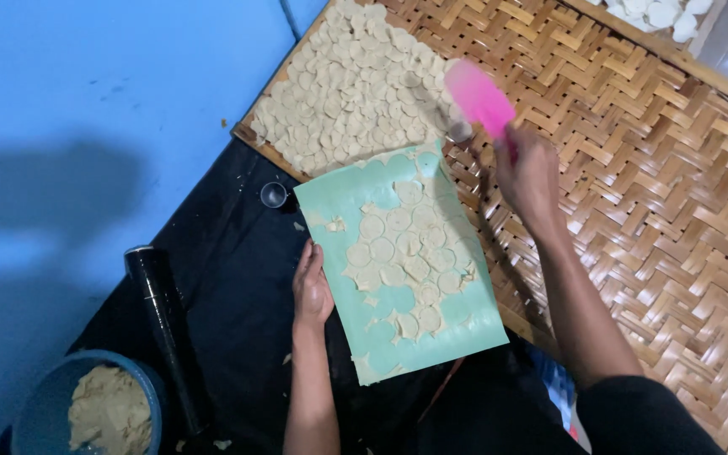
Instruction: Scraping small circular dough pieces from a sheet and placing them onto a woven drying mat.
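My left hand (312, 286) grips the left edge of a pale green sheet (467, 333) that carries rolled dough cut into small rounds (402, 253). The sheet's far end rests on the edge of a woven bamboo tray (634, 160). My right hand (528, 173) holds a pink spatula (478, 97), blurred, above the tray near the sheet's top right corner. Several cut dough rounds (355, 88) lie spread on the tray's near-left corner.
A black mat (229, 278) lies under the sheet on a blue floor (86, 101). A small metal round cutter (274, 195) and a black rolling pin (166, 333) lie on it. A blue bowl (40, 413) holds dough. A second tray with white rounds (659, 13) sits top right.
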